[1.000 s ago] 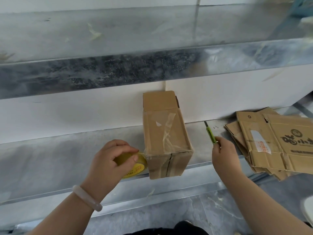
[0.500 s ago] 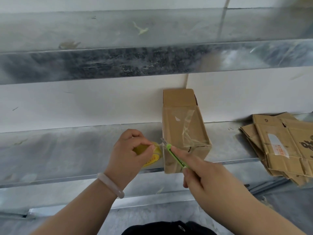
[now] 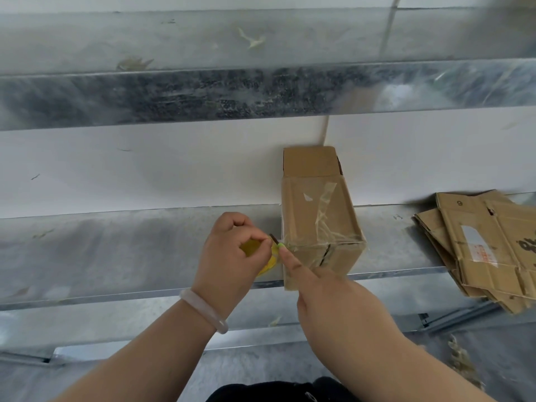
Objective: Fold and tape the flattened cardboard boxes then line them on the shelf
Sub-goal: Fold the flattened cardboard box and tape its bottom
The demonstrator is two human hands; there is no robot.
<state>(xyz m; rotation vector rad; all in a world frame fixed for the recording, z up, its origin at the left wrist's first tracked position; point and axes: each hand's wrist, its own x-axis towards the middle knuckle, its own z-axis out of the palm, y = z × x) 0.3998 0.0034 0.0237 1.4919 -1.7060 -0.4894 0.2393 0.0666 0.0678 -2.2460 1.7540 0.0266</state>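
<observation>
Folded box (image 3: 316, 216) — centre frame, on metal shelf (image 3: 116, 250), rear flap up against white wall, clear tape across top and front edge. My left hand (image 3: 232, 256) curled round yellow tape roll (image 3: 251, 247), just left of box. My right hand (image 3: 333, 297) gripping green cutter (image 3: 279, 245), forefinger laid along it, tip at box's left front corner. Flattened boxes (image 3: 487, 250) — stacked at right of frame, overhanging shelf edge.

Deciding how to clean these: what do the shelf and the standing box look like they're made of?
Shelf: metal, probably galvanized steel, going by its dull grey mottled sheen. Box: brown cardboard, matte and creased, with glossy clear tape across its top.
</observation>
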